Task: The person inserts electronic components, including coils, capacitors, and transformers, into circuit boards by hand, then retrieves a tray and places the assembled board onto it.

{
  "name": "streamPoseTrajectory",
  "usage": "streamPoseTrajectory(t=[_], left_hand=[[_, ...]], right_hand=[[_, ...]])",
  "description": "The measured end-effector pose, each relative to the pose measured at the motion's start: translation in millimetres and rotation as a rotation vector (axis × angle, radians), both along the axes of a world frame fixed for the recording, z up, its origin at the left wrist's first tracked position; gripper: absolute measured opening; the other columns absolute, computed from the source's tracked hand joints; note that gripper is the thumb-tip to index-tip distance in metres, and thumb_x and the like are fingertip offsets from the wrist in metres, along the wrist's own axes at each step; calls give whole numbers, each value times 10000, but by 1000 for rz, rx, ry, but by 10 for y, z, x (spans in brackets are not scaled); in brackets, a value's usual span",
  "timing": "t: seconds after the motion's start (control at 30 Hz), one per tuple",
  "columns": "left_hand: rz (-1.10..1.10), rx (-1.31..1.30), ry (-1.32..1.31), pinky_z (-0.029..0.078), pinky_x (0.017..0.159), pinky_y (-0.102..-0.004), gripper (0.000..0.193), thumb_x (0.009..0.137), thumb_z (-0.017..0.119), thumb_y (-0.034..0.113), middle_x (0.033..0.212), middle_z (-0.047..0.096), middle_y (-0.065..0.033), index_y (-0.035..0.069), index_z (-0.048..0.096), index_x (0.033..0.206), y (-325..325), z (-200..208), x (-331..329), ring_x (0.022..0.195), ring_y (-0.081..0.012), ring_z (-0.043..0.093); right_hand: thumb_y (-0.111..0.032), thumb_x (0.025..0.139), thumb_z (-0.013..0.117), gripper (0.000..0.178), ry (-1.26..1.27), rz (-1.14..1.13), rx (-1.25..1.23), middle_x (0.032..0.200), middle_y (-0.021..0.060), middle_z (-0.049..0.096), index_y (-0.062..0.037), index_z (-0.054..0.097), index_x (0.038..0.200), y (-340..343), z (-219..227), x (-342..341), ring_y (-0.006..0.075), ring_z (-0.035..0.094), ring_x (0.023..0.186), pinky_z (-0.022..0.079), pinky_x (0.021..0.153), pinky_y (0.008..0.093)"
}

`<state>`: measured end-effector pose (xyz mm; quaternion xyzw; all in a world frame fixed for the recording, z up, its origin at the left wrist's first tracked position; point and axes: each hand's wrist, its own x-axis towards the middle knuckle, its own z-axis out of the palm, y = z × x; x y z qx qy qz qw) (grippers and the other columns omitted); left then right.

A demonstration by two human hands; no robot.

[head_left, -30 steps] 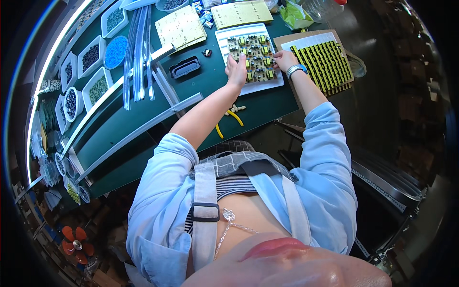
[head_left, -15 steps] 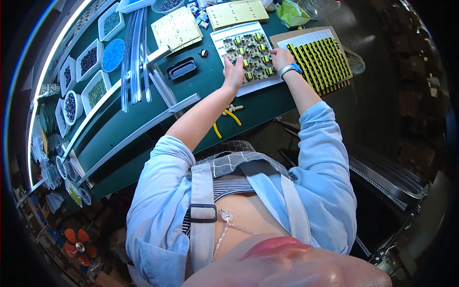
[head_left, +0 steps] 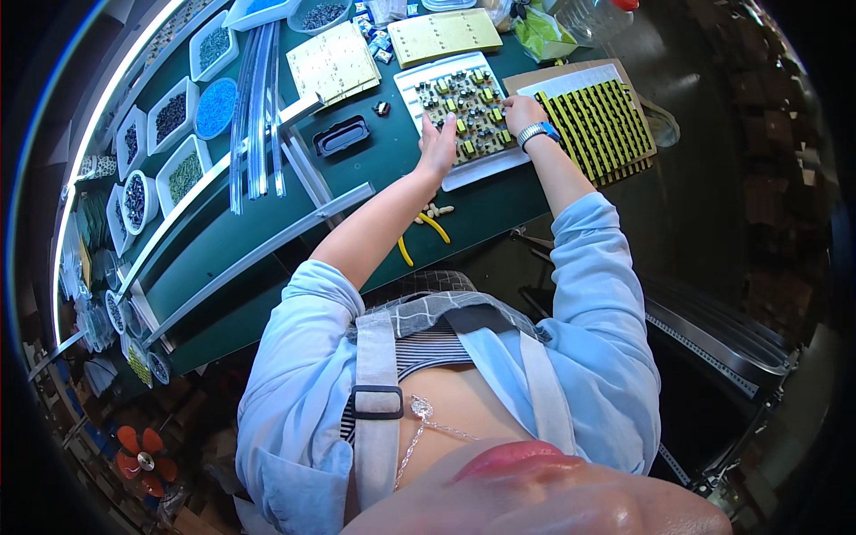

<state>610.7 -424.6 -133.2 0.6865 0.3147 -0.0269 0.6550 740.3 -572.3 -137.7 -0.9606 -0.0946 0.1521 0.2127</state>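
A panel of circuit boards (head_left: 481,122), crowded with yellow-wrapped transformers and small black parts, lies on a white foam tray (head_left: 486,175). My left hand (head_left: 437,150) rests at the panel's left edge, fingers stretched out and thumb apart from them over the parts. At the opposite edge, my right hand (head_left: 522,114) is closed with its fingertips curled onto the panel's border; what lies under them is partly hidden. Just right of that hand, rows of yellow-and-black transformers (head_left: 596,129) sit on a white sheet over cardboard.
Yellow-handled pliers (head_left: 435,226) lie near the front edge. Left of the tray are a black plastic tray (head_left: 341,135) and a small loose component (head_left: 382,108). Bare board panels (head_left: 446,36) are stacked behind. Metal rails (head_left: 259,116) and parts bins (head_left: 171,114) fill the left side.
The whole view has shifted slightly, with the bench lower in the picture. Both hands stay at the panel's edges.
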Motion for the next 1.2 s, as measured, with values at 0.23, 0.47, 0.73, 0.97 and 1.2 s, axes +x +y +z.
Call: streamPoseTrajectory(t=[0.23,0.47,0.73,0.97,1.2], left_hand=[[12,-62,-72,197,1110,-397,856,899,481,499,1473,257,-230,-23,99,1460,36,-32,36,1370,-360,225],[35,-67,-153,262,1076,-372,759,913,509,426,1427,330,-205,2,172,1444,18,-28,29,1320,-312,321],[0,-93,-177,298,1045,-373,684,925,497,411,1405,364,-162,19,229,1416,2,20,49,1285,-263,361],[27,-256,-131,302,1040,-389,684,926,502,425,1411,360,-143,56,217,1427,11,-2,74,1285,-258,357],[79,-255,-69,294,1045,-399,692,925,504,440,1421,339,-129,73,199,1427,12,-129,119,1298,-246,335]], right_hand=[[-120,856,523,211,-53,79,-64,998,177,666,-87,699,967,-6,-9,24,332,636,958,499,848,418],[-119,856,516,214,-72,175,-158,983,202,661,-45,693,951,46,99,6,347,642,935,508,822,434],[-147,846,518,280,37,151,-252,1077,160,652,-111,680,1071,46,119,78,319,620,1006,486,884,406],[-130,843,525,220,-33,196,-233,997,215,656,-30,685,955,24,162,44,360,638,939,507,822,436],[-114,838,514,220,-85,223,-244,988,208,658,-24,675,959,21,192,-27,363,638,926,506,815,440]])
